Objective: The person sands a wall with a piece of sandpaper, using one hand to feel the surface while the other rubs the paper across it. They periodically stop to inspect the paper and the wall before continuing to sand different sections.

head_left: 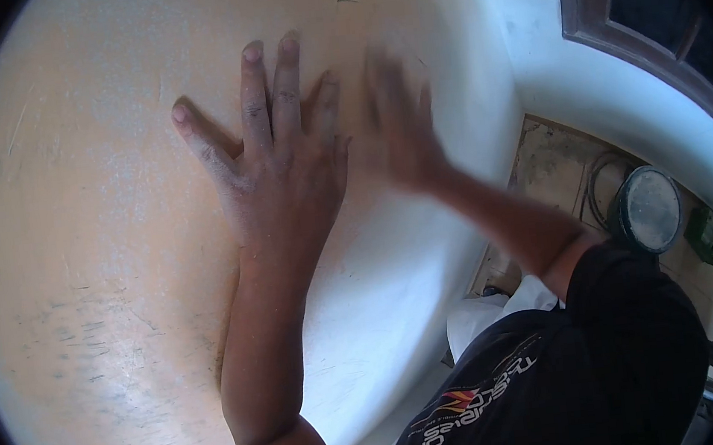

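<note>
My left hand [280, 144] lies flat against a large pale tan wall [113, 186], its fingers spread and dusted with whitish powder. Nothing shows in that hand. Just to its right, my right hand [403, 128] is smeared by motion close to the same surface. Its fingers are too blurred to show whether it holds anything. Whitish patches, short dark scuffs and thin scratches mark the wall, mostly at the lower left.
A window frame [648, 40] is set in the white wall at the upper right. On the tiled floor below stand a round bucket [649, 210] with a pale top, a coiled hose [595, 187] and a green box-like object [705, 233]. White cloth [478, 321] lies beside my dark shirt.
</note>
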{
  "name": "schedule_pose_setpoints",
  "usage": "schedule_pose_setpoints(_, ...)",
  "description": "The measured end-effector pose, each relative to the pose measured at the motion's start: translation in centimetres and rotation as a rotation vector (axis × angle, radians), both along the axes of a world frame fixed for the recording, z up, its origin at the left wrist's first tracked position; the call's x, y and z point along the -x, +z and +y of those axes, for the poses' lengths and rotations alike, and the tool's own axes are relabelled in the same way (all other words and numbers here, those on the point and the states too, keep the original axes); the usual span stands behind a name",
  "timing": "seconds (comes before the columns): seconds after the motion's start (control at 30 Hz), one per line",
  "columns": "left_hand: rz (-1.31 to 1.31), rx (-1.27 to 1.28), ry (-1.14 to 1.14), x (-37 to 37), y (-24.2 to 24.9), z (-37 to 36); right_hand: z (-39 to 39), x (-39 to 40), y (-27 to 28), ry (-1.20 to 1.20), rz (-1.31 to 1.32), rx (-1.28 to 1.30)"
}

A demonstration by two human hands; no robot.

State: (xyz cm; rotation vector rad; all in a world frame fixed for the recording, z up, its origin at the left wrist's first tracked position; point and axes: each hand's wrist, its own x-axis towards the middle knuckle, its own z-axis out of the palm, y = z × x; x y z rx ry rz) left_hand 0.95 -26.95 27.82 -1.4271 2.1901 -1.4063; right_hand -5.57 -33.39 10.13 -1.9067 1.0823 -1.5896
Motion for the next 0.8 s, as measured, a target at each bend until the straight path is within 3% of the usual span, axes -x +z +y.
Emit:
schedule_pose_setpoints(0.07, 0.011, -0.041, 0.061, 0.0, 0.1, 0.3, 7.6, -2.1, -5.2, 0.239, 0.065, 0.077)
schedule_pose_setpoints(0.17, 0.0, -0.04, 0.069, 0.1, 0.0, 0.1, 9.6, -1.4, -7.1, 0.33, 0.251, 0.07)
schedule_pose_setpoints(0.23, -0.024, -0.047, 0.084, 0.3, 0.1, 0.3, 4.3, -1.5, -6.9, 0.091, 0.036, -0.022)
schedule_pose_setpoints(0.3, -0.041, -0.027, 0.092, 0.3, 0.2, 0.3, -1.8, 1.1, -3.2, -0.017, -0.161, -0.324)
schedule_pose_setpoints(0.4, -0.046, -0.026, 0.115, 0.6, 0.2, 0.4, -6.4, 3.0, -3.3, -0.059, -0.243, -0.462)
schedule_pose_setpoints(0.47, -0.027, -0.042, 0.099, 0.5, 0.2, 0.4, -2.5, 1.3, -4.3, -0.046, -0.118, -0.391)
schedule_pose_setpoints(0.6, -0.03, -0.038, 0.084, 0.3, 0.2, 0.2, 11.5, -0.4, -5.9, 0.344, 0.255, -0.218)
schedule_pose_setpoints(0.7, -0.033, -0.051, 0.105, 0.3, 0.0, 0.4, 7.6, -0.1, -7.1, 0.157, 0.386, -0.252)
schedule_pose_setpoints(0.77, -0.06, -0.033, 0.12, 0.7, 0.3, 0.4, -2.9, 2.0, -6.1, -0.052, -0.079, -0.563)
schedule_pose_setpoints(0.8, -0.055, -0.026, 0.118, 0.7, 0.3, 0.4, -4.6, 2.4, -6.2, -0.056, -0.074, -0.555)
